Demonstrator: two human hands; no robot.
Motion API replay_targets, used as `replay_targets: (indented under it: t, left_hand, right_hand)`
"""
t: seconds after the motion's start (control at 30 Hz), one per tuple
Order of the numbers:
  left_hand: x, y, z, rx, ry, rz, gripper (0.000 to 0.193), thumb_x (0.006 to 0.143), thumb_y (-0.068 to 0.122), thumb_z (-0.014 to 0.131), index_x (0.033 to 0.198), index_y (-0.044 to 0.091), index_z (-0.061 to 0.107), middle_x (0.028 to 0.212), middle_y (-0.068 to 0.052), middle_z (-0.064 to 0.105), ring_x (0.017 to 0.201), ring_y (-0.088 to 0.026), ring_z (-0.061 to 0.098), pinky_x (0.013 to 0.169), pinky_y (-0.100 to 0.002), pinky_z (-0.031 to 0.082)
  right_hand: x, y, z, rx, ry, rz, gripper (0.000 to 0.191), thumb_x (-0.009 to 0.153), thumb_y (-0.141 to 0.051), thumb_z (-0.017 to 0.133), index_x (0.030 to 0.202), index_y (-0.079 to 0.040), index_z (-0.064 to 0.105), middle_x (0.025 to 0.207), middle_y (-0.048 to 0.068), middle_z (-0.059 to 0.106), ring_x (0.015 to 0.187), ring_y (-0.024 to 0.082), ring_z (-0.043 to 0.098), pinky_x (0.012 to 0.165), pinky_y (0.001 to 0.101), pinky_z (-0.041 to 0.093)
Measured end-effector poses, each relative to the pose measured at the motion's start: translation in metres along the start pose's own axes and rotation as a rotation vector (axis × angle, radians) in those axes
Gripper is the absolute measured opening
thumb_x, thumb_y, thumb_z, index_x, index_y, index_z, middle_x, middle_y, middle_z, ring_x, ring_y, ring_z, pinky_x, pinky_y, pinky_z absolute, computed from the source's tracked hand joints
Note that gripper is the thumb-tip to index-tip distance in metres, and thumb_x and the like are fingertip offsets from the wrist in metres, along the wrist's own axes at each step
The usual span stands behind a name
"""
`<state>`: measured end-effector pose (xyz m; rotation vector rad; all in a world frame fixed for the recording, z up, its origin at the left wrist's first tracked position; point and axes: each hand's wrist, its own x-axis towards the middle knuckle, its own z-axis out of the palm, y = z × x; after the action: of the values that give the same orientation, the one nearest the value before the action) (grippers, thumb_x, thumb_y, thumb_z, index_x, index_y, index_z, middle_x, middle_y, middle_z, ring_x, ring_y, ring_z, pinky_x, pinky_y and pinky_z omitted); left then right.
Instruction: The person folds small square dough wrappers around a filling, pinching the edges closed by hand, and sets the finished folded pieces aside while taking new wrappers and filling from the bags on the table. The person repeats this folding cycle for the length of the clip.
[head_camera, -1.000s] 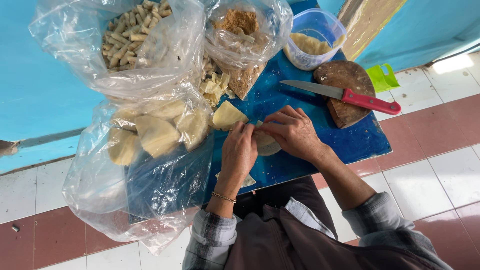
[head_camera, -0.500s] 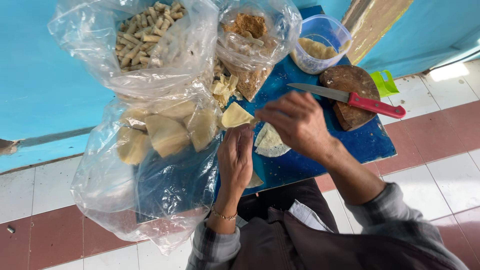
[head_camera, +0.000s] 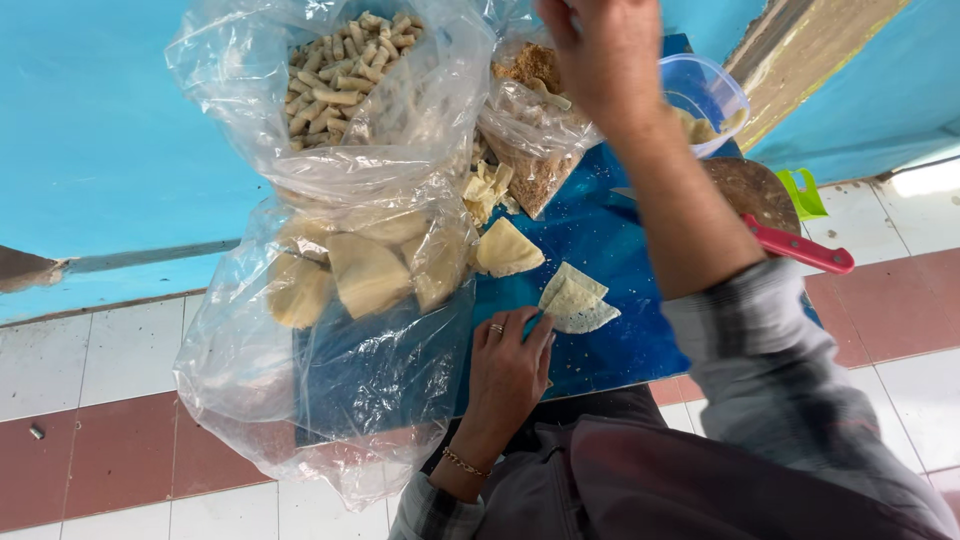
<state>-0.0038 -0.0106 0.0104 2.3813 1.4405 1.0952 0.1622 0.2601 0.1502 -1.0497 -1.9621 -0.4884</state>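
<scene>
the left hand (head_camera: 508, 375) lies flat, fingers loose, touching a thin dough sheet (head_camera: 575, 300) on the blue board (head_camera: 590, 225). the right hand (head_camera: 600, 55) is up at 12 o'clock near a plastic tub (head_camera: 710, 95); i cannot tell its grip. at 10 o'clock a bag (head_camera: 330, 85) holds little rolls.

A blue board (head_camera: 620, 340) bears pale yellow wrappers (head_camera: 575, 300), beside a red-handled knife (head_camera: 800, 248) and grey plaid sleeves (head_camera: 770, 370).

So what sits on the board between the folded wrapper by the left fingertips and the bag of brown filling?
In the head view, between the folded wrapper and the filling bag lies one pale wrapper piece; otherwise bare blue board.
</scene>
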Motion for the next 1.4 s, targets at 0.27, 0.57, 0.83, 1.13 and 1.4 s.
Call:
replay_targets:
  t: [0.27,0.57,0.83,1.13,1.4]
  left_hand:
    - [0.003,0.002,-0.001,0.002,-0.002,-0.002,0.024,0.093,0.014,0.071,0.115,0.005,0.07,0.117,-0.01,0.063,0.107,-0.03,0.06,0.097,-0.047,0.045]
    - [0.002,0.0,-0.001,-0.049,-0.004,0.0,0.019,0.096,0.015,0.07,0.112,0.005,0.071,0.114,-0.009,0.065,0.107,-0.029,0.062,0.097,-0.046,0.046]
    - [0.002,-0.002,0.002,-0.044,0.025,0.005,0.018,0.096,0.015,0.07,0.11,0.005,0.074,0.109,-0.008,0.068,0.103,-0.028,0.064,0.096,-0.045,0.047]
    - [0.004,-0.001,-0.001,-0.126,0.054,-0.075,0.015,0.096,0.016,0.069,0.107,0.008,0.075,0.106,-0.004,0.069,0.099,-0.026,0.066,0.094,-0.044,0.049]
    - [0.006,0.001,-0.005,-0.115,0.052,-0.047,0.016,0.096,0.015,0.07,0.109,0.007,0.074,0.107,-0.006,0.069,0.098,-0.028,0.065,0.094,-0.046,0.048]
  right_hand:
    - [-0.07,0.067,0.094,-0.189,-0.616,0.133,0.032,0.089,-0.036,0.079,0.084,-0.004,0.076,0.085,0.016,0.072,0.077,0.032,0.07,0.062,0.0474,0.053]
    - [-0.058,0.067,0.125,-0.029,-0.409,0.4,0.02,0.094,-0.008,0.06,0.086,-0.008,0.078,0.075,0.016,0.071,0.062,0.027,0.071,0.056,0.0422,0.058]
    - [-0.082,0.041,0.056,0.344,0.007,0.567,0.019,0.092,-0.011,0.065,0.09,-0.001,0.08,0.066,0.011,0.071,0.058,0.018,0.07,0.06,0.0355,0.056]
    - [-0.098,0.043,0.027,0.555,-0.059,0.825,0.021,0.094,-0.015,0.065,0.093,-0.004,0.082,0.063,0.006,0.068,0.053,0.013,0.062,0.049,0.0315,0.047]
    - [-0.072,0.045,0.122,-0.082,-0.369,0.417,0.021,0.093,-0.012,0.061,0.079,-0.003,0.075,0.066,0.019,0.069,0.057,0.032,0.07,0.051,0.046,0.058]
